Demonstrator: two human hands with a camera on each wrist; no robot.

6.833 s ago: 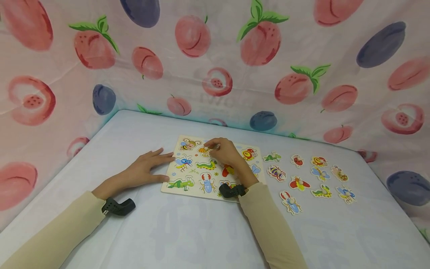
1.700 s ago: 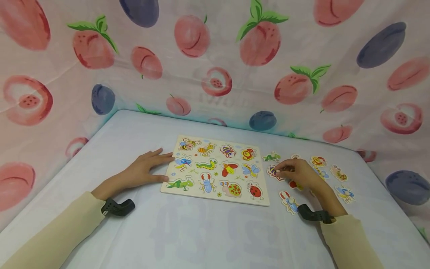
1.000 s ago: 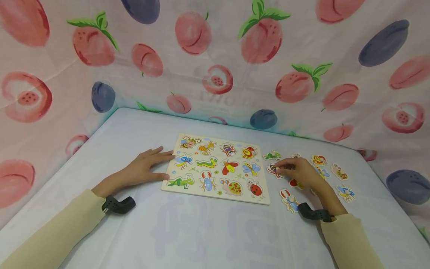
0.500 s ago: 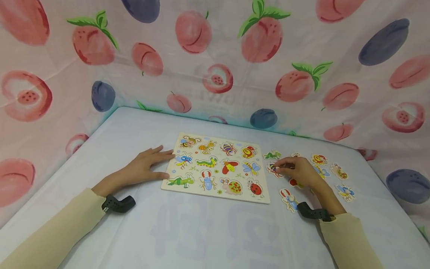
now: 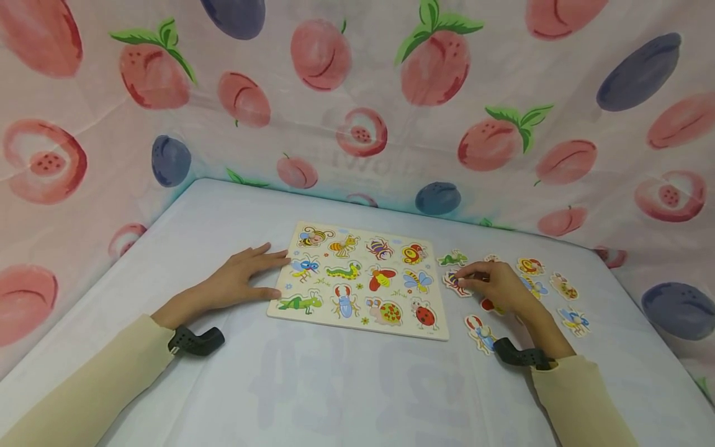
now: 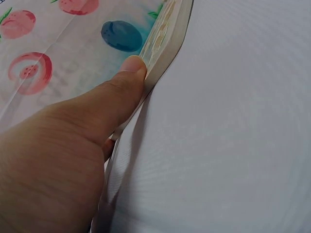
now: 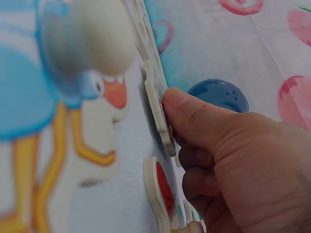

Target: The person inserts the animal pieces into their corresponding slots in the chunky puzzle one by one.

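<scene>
My left hand (image 5: 237,279) lies with fingers extended at the left edge of the wooden insect puzzle board (image 5: 399,332). In the left wrist view, its thumb (image 6: 116,87) touches the board's rim. Right of the board, my right hand (image 5: 494,285) pinches the purple-and-yellow spider piece (image 5: 454,283) between thumb and forefinger; the fingers cover its knob. The right wrist view shows this piece edge-on (image 7: 156,109), close over the cloth, with the thumb at its top face. Both the bee (image 5: 315,237) and the orange ant (image 5: 343,246) appear on the board's top row.
Around my right hand lie several loose knobbed pieces: a grasshopper (image 5: 454,257), a stag beetle (image 5: 479,332), a mosquito (image 5: 574,321), a snail (image 5: 564,285) and a dragonfly (image 5: 535,285). My hand partly hides others. A fruit-print curtain (image 5: 391,149) rises behind the white-covered table (image 5: 346,391).
Several seconds ago my right hand was over the ant on the board; it has since moved right to the spider piece. Over the last second it has held nearly still. The left hand stays put.
</scene>
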